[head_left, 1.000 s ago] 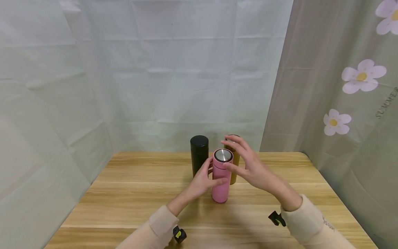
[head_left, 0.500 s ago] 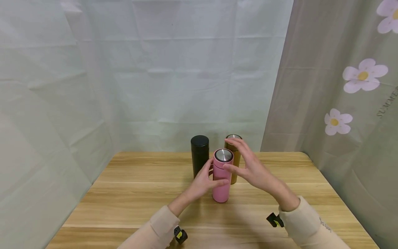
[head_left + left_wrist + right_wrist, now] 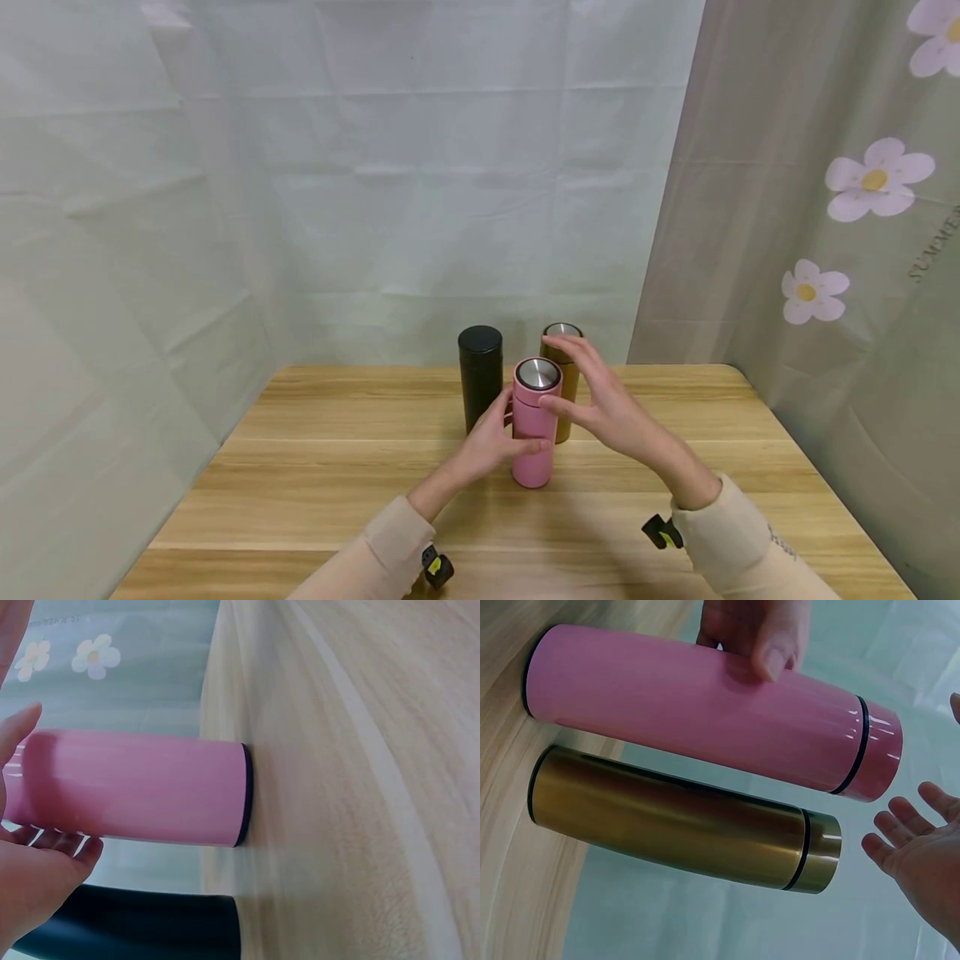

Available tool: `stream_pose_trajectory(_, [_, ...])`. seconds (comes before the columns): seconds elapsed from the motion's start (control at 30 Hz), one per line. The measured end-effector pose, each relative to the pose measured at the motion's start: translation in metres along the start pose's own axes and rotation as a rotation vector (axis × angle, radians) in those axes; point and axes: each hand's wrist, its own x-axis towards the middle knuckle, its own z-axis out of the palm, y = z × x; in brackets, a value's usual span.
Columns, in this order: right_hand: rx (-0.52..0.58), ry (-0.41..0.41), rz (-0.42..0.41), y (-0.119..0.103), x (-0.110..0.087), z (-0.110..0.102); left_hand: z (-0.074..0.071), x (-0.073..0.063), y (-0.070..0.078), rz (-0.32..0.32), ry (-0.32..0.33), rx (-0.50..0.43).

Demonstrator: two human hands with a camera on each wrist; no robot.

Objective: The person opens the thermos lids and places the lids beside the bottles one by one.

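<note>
A pink thermos [image 3: 532, 462] with a steel-topped lid [image 3: 538, 374] stands upright on the wooden table. Around its body, my left hand [image 3: 483, 443] has the thumb across the near side and the fingers round the left side; the right wrist view shows that thumb [image 3: 774, 654] against the pink wall. My right hand [image 3: 607, 408] is spread beside the lid, fingers apart and holding nothing. In the right wrist view its fingertips [image 3: 900, 814] stay clear of the lid. A black thermos [image 3: 480, 375] stands behind on the left, a gold-brown thermos [image 3: 572, 383] behind on the right, partly hidden.
The wooden table [image 3: 300, 467] reaches back to a pale cloth curtain [image 3: 450, 208]. A grey-green curtain with printed flowers [image 3: 873, 179] hangs on the right. Small black devices [image 3: 437, 568] sit at both wrists.
My right fingers have shifted slightly, uncovering more of the gold-brown thermos's lid. My left thumb has dropped a little on the pink thermos; all three thermoses stay in place.
</note>
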Motion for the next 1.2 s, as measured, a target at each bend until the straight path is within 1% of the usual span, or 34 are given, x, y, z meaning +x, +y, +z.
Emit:
stream_pose_trajectory(0.17, [0.001, 0.002, 0.002, 0.002, 0.0, 0.0, 0.001, 0.001, -0.004, -0.008, -0.012, -0.006])
stream_pose_trajectory(0.3, [0.002, -0.001, 0.015, 0.005, 0.0, 0.001, 0.001, 0.002, -0.006, -0.022, -0.008, -0.003])
stream_pose_trajectory(0.53, [0.013, -0.002, 0.045, 0.008, 0.0, 0.003, 0.003, 0.001, -0.006, -0.02, 0.021, -0.01])
stream_pose_trajectory(0.8, [0.038, 0.001, 0.058, 0.01, 0.0, 0.006, 0.006, -0.002, -0.006, -0.023, 0.051, -0.011])
stream_pose_trajectory(1.0, [0.051, 0.012, 0.037, 0.009, 0.001, 0.003, 0.008, 0.001, -0.003, -0.011, 0.066, 0.002])
stream_pose_trajectory(1.2, [0.073, 0.016, 0.05, 0.007, 0.002, 0.0, 0.005, 0.004, 0.004, -0.005, 0.087, 0.005])
